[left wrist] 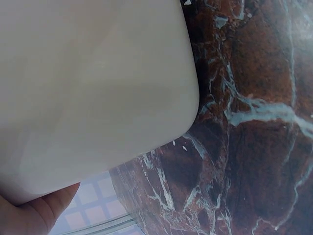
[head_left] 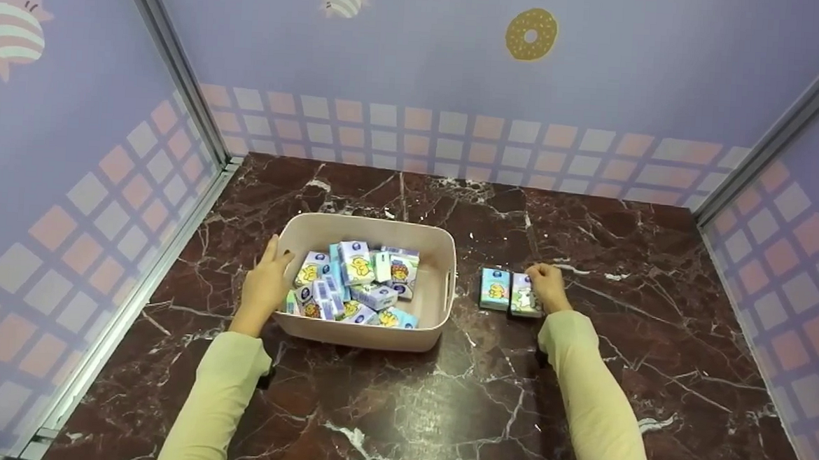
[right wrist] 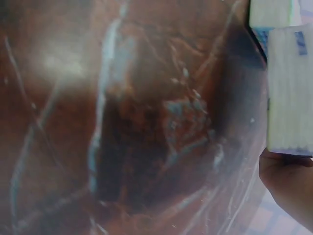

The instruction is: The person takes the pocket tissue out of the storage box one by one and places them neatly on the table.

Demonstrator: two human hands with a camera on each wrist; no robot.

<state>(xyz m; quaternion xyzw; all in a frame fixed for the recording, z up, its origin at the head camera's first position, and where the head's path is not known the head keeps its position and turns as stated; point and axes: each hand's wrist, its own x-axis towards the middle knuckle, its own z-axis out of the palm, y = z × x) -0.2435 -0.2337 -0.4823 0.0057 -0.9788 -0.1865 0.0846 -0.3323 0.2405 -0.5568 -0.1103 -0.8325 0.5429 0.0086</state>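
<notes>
A beige plastic bin stands on the dark marble surface, left of centre, with several small tissue packs jumbled inside. My left hand grips the bin's left rim; in the left wrist view its thumb lies at the edge of the pale wall. To the right of the bin, a blue tissue pack lies flat. Close beside it, my right hand pinches a green-and-purple tissue pack by its right side. The right wrist view shows that pack's white side above the curled finger.
Purple patterned panels enclose the back and both sides. A metal rail runs along the left edge of the marble surface. Small white flecks lie around the bin.
</notes>
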